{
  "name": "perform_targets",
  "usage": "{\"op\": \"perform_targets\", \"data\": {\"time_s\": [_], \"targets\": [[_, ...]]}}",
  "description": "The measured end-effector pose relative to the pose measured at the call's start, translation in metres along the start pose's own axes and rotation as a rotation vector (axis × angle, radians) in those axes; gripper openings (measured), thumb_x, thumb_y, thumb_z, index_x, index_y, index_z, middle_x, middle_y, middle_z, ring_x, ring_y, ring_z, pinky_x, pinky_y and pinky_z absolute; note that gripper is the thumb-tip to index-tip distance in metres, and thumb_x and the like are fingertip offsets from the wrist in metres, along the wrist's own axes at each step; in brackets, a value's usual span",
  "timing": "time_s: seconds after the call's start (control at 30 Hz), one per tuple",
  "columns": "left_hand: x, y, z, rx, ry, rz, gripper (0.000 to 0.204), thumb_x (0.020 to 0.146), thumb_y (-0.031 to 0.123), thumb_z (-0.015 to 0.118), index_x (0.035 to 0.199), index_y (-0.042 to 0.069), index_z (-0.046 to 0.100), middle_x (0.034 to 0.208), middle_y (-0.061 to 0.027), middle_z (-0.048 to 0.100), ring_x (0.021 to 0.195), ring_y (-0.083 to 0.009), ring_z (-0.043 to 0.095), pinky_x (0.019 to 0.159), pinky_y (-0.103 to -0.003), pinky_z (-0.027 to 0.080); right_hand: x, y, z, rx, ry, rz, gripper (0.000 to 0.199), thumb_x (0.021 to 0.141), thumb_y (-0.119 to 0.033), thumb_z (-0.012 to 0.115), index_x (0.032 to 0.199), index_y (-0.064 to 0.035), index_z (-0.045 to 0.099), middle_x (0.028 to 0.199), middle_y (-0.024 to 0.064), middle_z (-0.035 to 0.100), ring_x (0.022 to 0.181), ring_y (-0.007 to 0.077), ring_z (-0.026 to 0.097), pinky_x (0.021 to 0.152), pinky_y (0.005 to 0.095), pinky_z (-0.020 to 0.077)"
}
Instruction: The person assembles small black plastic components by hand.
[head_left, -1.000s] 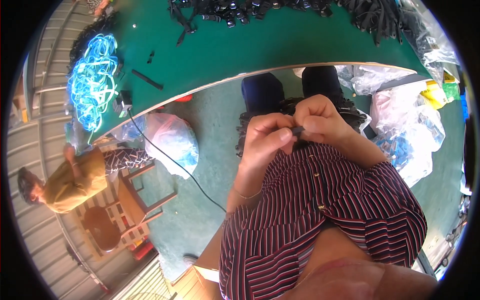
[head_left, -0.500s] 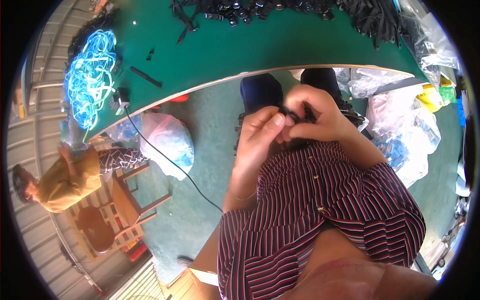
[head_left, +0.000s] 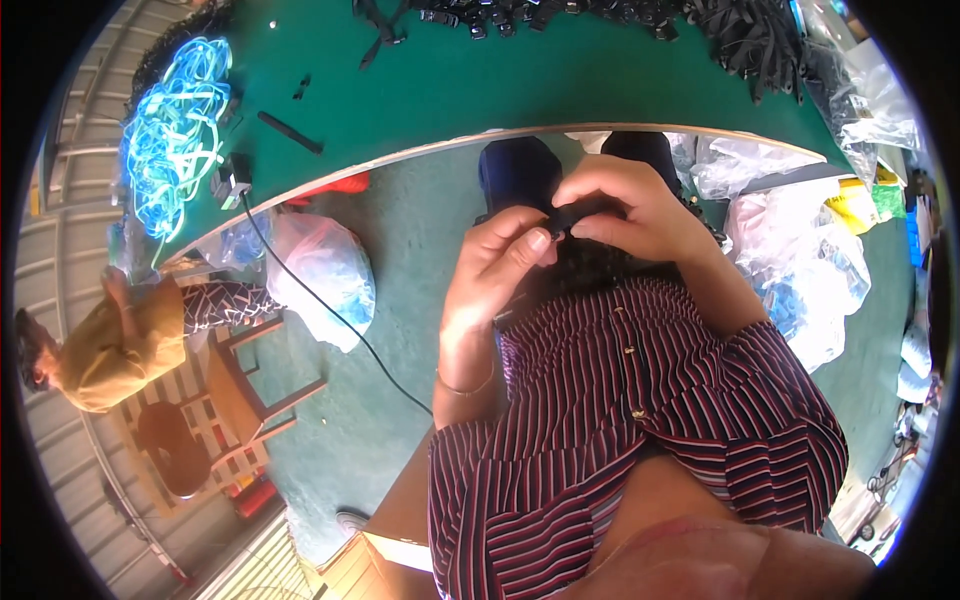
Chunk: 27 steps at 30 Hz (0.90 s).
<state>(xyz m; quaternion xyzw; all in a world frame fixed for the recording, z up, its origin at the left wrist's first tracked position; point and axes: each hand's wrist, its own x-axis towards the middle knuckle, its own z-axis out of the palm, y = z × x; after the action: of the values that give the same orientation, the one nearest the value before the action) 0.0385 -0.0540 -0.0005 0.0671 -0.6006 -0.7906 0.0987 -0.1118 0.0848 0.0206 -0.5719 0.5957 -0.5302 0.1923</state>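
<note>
Over my lap, both hands pinch a small black strap piece (head_left: pixel 567 216); my fingers hide much of it. My left hand (head_left: pixel 497 258) is closed on its left end, thumb on top. From the right, my right hand (head_left: pixel 640 208) grips the other end between thumb and curled fingers. Dark items lie in my lap (head_left: pixel 585 262) below the hands, too shadowed to make out singly. Beyond my knees is a green-topped table (head_left: pixel 420 105), with a pile of black buckles (head_left: pixel 540 14) at its far side and a bundle of black straps (head_left: pixel 750 45) to the right.
At the table's left lie a tangle of blue-white cords (head_left: pixel 180 135), a black rod (head_left: pixel 290 132) and a small device (head_left: pixel 231 182) with a cable (head_left: pixel 330 305). Plastic bags (head_left: pixel 322 275) stand on the floor on both sides. Another person (head_left: pixel 125 340) sits at far left near a wooden chair (head_left: pixel 235 390).
Both hands have shifted slightly left and spread a little apart, showing more of the black strap piece between them. The view has tilted a little.
</note>
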Motion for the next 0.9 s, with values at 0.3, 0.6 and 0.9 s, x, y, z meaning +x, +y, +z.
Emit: {"op": "perform_targets", "data": {"time_s": [0.3,0.6,0.9], "targets": [[0.001,0.009,0.009,0.012,0.018,-0.022,0.028,0.088,0.024,0.055,0.088,-0.004,0.057,0.068,-0.0002,0.05,0.06,-0.0054,0.039,0.054,-0.019,0.03,-0.002,-0.007,-0.014,0.045,-0.024,0.012,0.023,0.07,-0.005,0.069,0.092,-0.0034,0.061,0.08,0.005,0.06,0.071,0.0141,0.058,0.062,0.0252,0.044],[0.009,0.013,0.009,0.04,-0.077,-0.051,0.02,0.09,0.016,0.052,0.089,-0.003,0.056,0.07,0.0002,0.051,0.064,-0.0058,0.043,0.058,-0.019,0.036,-0.005,-0.006,-0.023,0.043,0.034,-0.083,0.024,0.067,-0.008,0.073,0.089,-0.0036,0.064,0.072,0.0059,0.061,0.064,0.015,0.059,0.055,0.0244,0.0434],[0.012,0.032,0.004,0.406,-0.108,0.012,0.022,0.084,0.001,0.055,0.106,-0.002,0.054,0.076,-0.0024,0.057,0.068,-0.0074,0.052,0.059,-0.02,0.043,-0.025,-0.02,-0.063,-0.122,0.129,0.049,0.026,0.06,-0.003,0.072,0.084,-0.0027,0.063,0.068,0.0051,0.058,0.062,0.0179,0.055,0.053,0.0268,0.0387]]}}
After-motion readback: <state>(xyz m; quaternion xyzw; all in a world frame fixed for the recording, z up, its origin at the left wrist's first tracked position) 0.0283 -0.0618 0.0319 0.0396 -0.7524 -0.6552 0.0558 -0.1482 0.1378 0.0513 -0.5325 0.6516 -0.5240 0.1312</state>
